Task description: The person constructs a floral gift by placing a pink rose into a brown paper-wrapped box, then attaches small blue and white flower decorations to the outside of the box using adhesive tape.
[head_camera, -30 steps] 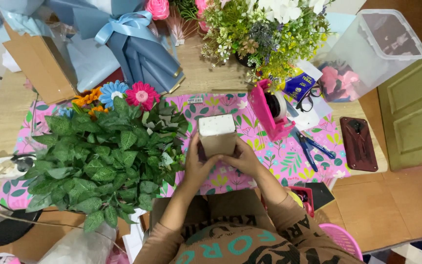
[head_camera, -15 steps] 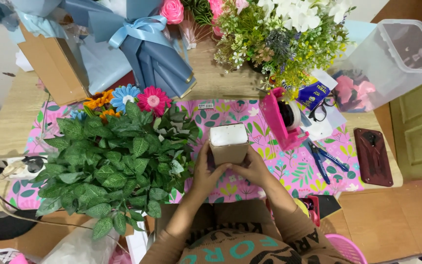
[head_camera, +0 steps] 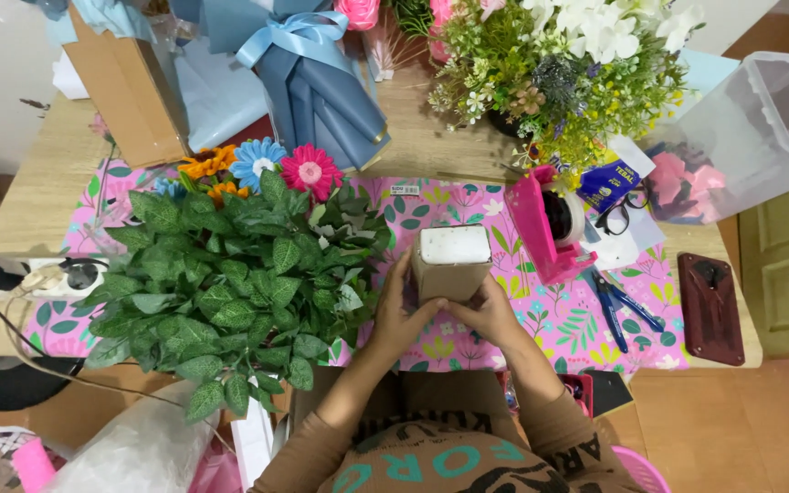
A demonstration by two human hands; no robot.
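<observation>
Since the earlier frame, both hands have carried the small box slightly right and nearer, over the pink floral mat.

Wooden table bears the pink floral mat. Large leafy bunch lies left, just beside the hands. White-flower bouquet stands far right; blue wrapped bouquet far centre. Pink tape dispenser sits right of the box, blue pliers beyond it. Small box, brown with a white top, is held upright. Left hand and right hand grasp its near sides; fingertip contact is partly hidden.
</observation>
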